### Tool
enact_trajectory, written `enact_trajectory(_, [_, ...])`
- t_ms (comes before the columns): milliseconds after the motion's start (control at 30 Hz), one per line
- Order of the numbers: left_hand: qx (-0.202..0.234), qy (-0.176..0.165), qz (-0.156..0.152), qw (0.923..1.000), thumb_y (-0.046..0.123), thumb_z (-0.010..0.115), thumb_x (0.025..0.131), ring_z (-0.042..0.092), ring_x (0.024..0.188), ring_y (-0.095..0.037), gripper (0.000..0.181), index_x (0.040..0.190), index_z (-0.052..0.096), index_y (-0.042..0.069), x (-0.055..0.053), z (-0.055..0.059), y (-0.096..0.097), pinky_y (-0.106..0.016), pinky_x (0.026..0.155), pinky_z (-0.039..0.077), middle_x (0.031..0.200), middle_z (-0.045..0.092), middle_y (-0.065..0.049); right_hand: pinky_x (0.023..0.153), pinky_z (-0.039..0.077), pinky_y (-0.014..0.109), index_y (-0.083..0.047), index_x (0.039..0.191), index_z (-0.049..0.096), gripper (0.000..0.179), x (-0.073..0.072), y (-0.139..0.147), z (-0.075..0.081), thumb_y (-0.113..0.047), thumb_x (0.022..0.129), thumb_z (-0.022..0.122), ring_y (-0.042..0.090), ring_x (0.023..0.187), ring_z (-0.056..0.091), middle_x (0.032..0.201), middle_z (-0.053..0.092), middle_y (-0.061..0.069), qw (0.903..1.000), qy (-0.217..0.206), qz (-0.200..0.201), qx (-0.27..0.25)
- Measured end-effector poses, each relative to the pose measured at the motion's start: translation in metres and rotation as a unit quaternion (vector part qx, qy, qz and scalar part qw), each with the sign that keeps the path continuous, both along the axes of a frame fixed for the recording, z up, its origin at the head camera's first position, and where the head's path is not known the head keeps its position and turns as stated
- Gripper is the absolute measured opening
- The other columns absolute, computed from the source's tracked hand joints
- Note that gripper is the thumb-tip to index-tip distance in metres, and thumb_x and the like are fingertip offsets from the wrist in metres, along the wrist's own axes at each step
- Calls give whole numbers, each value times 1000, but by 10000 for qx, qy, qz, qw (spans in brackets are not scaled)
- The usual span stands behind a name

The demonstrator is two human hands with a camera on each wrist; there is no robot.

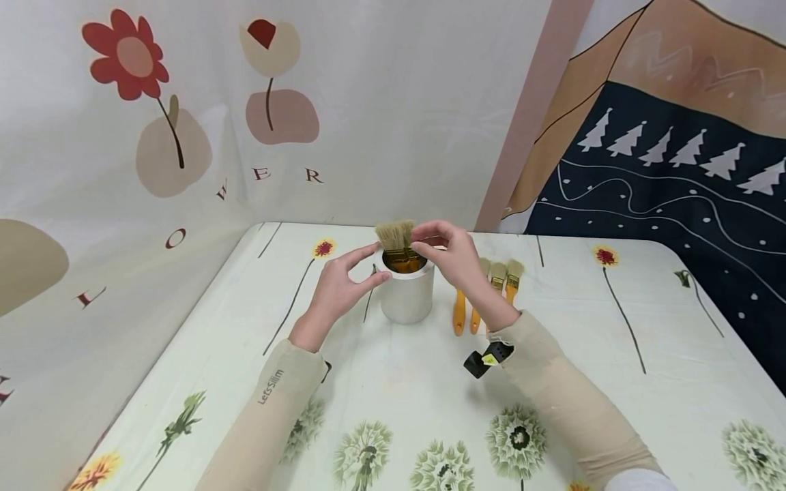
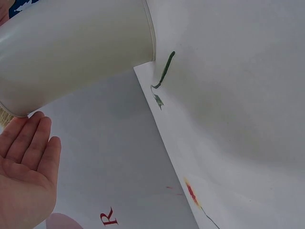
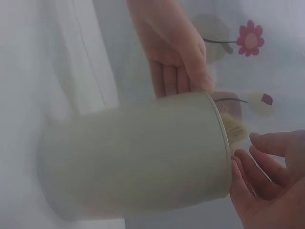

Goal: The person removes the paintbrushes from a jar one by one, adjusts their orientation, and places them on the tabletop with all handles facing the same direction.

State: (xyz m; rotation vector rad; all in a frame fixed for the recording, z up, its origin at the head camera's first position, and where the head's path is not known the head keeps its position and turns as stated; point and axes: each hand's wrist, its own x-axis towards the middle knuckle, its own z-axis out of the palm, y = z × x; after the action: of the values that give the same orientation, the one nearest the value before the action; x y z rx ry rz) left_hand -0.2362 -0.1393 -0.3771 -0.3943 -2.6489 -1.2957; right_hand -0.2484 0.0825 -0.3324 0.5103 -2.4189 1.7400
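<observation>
A white cylindrical canister point(image 1: 406, 300) stands upright on the table. Out of its mouth rise pale paintbrush bristles point(image 1: 394, 235), with dark ferrules and orange handles inside; how many brushes stand there I cannot tell. My left hand point(image 1: 338, 290) touches the canister's rim, its fingers fairly straight and the thumb apart from them. At the other side, my right hand point(image 1: 451, 252) is beside the bristles. The right wrist view shows its thumb and fingers point(image 3: 262, 176) spread, with no brush visibly between them; some fingers are at the rim.
Three paintbrushes with orange handles point(image 1: 459, 314) lie on the table right of the canister, partly behind my right forearm. The flower-print tabletop point(image 1: 381, 375) meets a printed cloth backdrop point(image 1: 393, 102) at the back. A black wrist camera point(image 1: 488, 360) is strapped at my right sleeve.
</observation>
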Motion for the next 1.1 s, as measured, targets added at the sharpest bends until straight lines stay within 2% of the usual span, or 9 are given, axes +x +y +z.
enact_trajectory(200, [-38,-2,6,10000,41,76,88,50,139,-26,62,143,57,21,1,1,0,-50,115,41,144,59,-4,96,57,39,-1,119,66,27,-1,-9,0,-8,93,69,30,108,68,118,69,17,9996,-88,-26,259])
enact_trajectory(400, [-60,-23,9,10000,41,76,88,51,139,-26,62,143,57,18,1,2,-3,-50,115,42,143,60,-6,93,59,34,-3,119,64,28,-1,-18,0,-12,93,71,25,105,71,114,70,13,9960,-95,-94,883])
enact_trajectory(467, [-62,-32,2,10000,41,76,88,51,139,-27,63,143,57,16,1,2,-4,-50,115,42,143,60,-7,91,60,33,-4,119,65,29,-1,-21,0,-15,93,72,23,102,72,112,72,11,9924,0,-186,1214])
enact_trajectory(600, [-32,-62,44,10000,40,76,87,51,138,-27,64,142,57,13,2,2,-4,-51,115,42,143,60,-8,87,60,33,-8,116,67,28,1,-26,-1,-21,92,73,20,97,73,108,74,7,9793,295,-379,1967])
enact_trajectory(700, [3,-80,50,10000,40,77,87,51,138,-28,64,142,57,12,2,1,-4,-52,115,42,143,60,-8,85,59,35,-11,111,70,24,1,-28,-2,-24,92,73,18,93,72,104,75,4,9708,452,-485,2305])
enact_trajectory(800, [9,-79,41,10000,40,77,87,51,139,-28,65,142,57,13,3,1,-3,-52,114,42,143,59,-7,84,59,36,-12,107,71,21,1,-28,-3,-24,91,74,18,91,73,101,76,4,9706,478,-497,2304])
enact_trajectory(867, [10,-63,31,10000,39,77,87,51,138,-28,65,142,57,13,3,1,-2,-52,114,42,144,59,-7,84,60,35,-10,107,71,21,1,-26,-3,-23,90,75,19,91,73,101,76,5,9744,442,-465,2155])
enact_trajectory(1100, [-20,6,-4,10000,41,77,87,50,139,-27,63,142,57,20,2,1,0,-53,114,42,144,59,-4,82,60,35,-5,109,71,22,-2,-18,0,-17,91,74,25,94,70,105,74,12,9920,133,-316,1215])
